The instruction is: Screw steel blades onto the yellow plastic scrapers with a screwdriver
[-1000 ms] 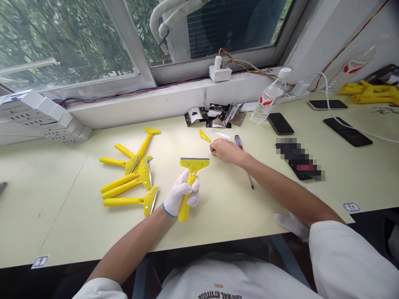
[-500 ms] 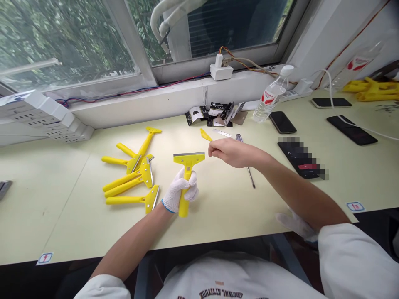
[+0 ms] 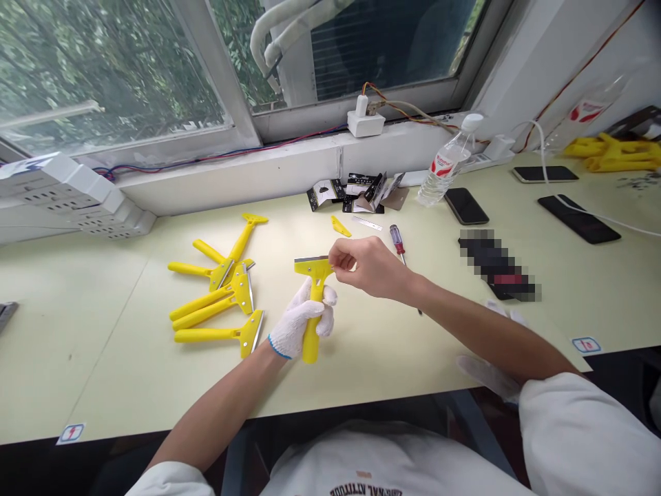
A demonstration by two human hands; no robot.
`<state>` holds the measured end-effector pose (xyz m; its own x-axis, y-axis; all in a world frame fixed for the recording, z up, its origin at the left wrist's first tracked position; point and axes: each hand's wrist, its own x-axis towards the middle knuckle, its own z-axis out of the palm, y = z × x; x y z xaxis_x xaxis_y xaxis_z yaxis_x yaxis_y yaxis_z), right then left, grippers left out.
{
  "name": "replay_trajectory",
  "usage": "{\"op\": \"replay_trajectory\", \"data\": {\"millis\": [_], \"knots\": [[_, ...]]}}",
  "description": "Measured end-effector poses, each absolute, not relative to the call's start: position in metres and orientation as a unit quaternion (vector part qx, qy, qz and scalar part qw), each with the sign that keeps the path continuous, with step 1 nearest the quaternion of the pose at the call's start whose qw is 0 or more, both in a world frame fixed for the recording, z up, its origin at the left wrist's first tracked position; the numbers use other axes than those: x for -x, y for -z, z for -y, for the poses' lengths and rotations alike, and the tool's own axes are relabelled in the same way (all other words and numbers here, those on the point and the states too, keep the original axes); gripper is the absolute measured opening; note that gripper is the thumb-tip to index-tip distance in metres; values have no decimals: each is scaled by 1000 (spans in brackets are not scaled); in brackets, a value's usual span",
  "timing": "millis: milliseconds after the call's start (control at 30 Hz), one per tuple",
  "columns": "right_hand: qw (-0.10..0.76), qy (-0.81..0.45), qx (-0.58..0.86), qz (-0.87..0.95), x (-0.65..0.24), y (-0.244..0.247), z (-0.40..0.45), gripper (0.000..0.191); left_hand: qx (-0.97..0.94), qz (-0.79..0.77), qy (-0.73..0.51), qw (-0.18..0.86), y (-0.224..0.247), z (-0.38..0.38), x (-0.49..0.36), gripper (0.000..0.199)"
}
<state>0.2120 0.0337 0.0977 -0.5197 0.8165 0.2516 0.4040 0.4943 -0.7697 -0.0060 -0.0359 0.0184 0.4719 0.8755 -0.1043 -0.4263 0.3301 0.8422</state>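
While my gloved left hand (image 3: 297, 325) holds the yellow scraper (image 3: 315, 268) by its handle over the counter (image 3: 372, 358), my bare right hand (image 3: 369, 265) has curled fingers at the scraper head's right end; I cannot tell whether they grip anything.

1. Your left glove (image 3: 293, 327) is white, its cuff (image 3: 278, 348) edged blue.
2. Your scraper (image 3: 311, 334), mid-frame, is yellow with a silvery blade (image 3: 311, 260).
3. Your screwdriver handle (image 3: 396, 236), right of centre, is two-toned (purple above, red below).
4. Your tabletop (image 3: 392, 358) is plain pale yellow.
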Motion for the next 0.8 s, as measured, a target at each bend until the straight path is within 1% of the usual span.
{"op": "replay_trajectory", "data": {"millis": [167,267,400,567,667,800], "knots": [[280,-253,400,836,-213,-97,-34,15,-394,-279,-414,771,-26,38,4,36],[242,-228,392,858,-213,-94,-35,18,-377,-275,-400,788,-33,41,0,39],[189,-182,386,884,-213,-87,-37,21,-351,-275,-382,809,-39,43,-5,36],[195,-180,384,884,-212,-85,-36,23,-322,-271,-401,814,-37,40,-3,29],[208,-170,385,883,-212,-86,-34,22,-317,-276,-407,811,-32,38,0,28],[202,-92,375,900,-211,-86,-31,26,-316,-278,-416,806,-30,38,1,27]]}}
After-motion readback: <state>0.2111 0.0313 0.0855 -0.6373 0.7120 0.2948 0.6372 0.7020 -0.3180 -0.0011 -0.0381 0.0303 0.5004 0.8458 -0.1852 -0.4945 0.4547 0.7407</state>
